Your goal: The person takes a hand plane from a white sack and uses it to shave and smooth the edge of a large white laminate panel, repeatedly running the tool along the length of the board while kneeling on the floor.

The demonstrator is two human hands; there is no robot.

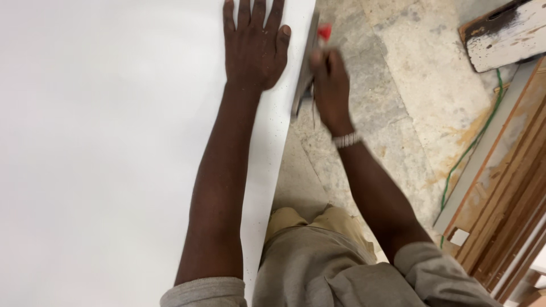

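- The left hand (253,48) is laid flat, palm down, on the white panel (102,153), near the panel's right edge at about 12 o'clock in the view. The fingers are extended and slightly spread, the thumb splayed toward 3 o'clock. Nothing is gripped; the hand only presses on the surface.
- The right hand (329,91) is seen just beside the panel edge, at 1 o'clock from the view centre. It is closed in a fist around the handle of a hand tool (307,68). A beaded bracelet (347,139) is worn on its wrist.
- The tool is blurred. A thin grey blade or bar is seen running along the panel's edge, with a red part (324,31) at its far end. Its exact kind cannot be told.
- The tool's long axis runs roughly from 6 o'clock to 12 o'clock, tilted slightly toward 1 o'clock, parallel to the panel edge. The red end points to 12 o'clock, away from the person.
- The two hands are kept apart, separated by the panel edge and the tool.
- The panel fills the left half of the view; fine dark specks are scattered along its right margin.
- At 3 to 5 o'clock, stacked wooden boards (506,199) and a green cord (472,148) lie on the stained concrete floor (398,85). At 2 o'clock, a paint-worn white board (506,34) is seen.
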